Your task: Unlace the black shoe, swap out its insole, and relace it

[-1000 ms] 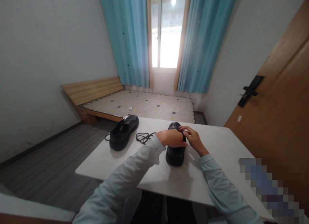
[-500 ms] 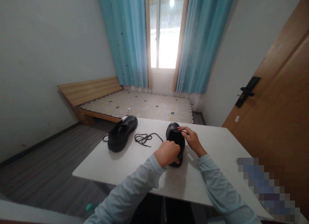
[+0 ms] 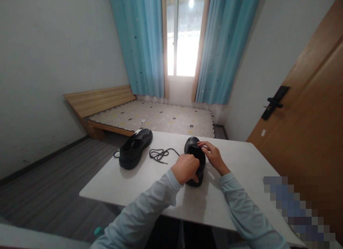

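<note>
Toward the counter's far edge [image 3: 168, 137], let's steady the nearer shoe [image 3: 197, 152]: left hand [image 3: 185, 169] curled, right hand [image 3: 213, 155] touching, grips unclear.

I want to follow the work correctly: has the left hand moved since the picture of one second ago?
Yes. Judged against the white table, the left hand has come back toward the person, closer to the table's near edge.
</note>
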Demonstrator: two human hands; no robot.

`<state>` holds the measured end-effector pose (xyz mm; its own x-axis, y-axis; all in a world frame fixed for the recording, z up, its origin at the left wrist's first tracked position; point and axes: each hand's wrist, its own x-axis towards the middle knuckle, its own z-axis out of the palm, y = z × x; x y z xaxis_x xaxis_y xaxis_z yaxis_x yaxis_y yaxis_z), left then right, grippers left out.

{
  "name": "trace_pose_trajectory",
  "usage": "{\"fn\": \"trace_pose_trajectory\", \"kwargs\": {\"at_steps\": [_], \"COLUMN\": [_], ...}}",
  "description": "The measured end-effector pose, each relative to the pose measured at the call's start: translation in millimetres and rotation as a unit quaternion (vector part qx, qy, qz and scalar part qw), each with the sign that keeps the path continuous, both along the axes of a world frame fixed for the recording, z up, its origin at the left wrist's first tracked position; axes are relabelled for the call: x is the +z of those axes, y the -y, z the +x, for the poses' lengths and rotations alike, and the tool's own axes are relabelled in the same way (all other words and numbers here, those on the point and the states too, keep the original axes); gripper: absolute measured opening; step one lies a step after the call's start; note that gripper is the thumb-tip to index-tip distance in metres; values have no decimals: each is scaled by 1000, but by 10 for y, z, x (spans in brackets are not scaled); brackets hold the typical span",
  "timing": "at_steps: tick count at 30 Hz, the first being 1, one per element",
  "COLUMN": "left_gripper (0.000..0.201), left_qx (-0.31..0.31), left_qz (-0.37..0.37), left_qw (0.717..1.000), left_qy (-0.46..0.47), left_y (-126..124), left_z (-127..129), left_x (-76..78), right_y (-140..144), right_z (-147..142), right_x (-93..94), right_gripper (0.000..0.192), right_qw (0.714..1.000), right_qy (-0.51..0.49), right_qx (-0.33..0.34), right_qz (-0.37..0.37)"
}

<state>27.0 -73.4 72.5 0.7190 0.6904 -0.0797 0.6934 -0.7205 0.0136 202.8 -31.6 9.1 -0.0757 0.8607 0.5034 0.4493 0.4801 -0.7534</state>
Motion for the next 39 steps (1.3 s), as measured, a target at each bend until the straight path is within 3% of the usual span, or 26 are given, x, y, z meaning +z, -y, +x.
{"fn": "trace_pose_trajectory", "kwargs": {"at_steps": [12,20,30,34,37,39], "left_gripper": [57,53,47,37,22,21], "left_qx": [-50,-80,-104,-121,-134,-110], "left_qz": [-96,-94,-92,-122,-173,-184], "left_qw": [990,988,990,985,967,957], "left_qy": [-94,-97,-24,35,128,197], "left_y": [-186,-227,-257,-256,-298,-368], "left_z": [54,49,-9,-98,-261,-396], "left_x": [86,36,-59,74,218,285], "right_y": [-5,32,68,38,33,38], "right_z": [4,-18,-33,-20,-27,-39], "right_x": [-19,23,33,3,3,9], "right_gripper": [19,22,31,30,30,29], "right_qw": [1000,999,995,995,994,993], "right_qy": [5,44,93,95,103,116], "right_qx": [1,-8,-17,-3,-3,-8], "right_qz": [2,12,10,20,23,24]}}
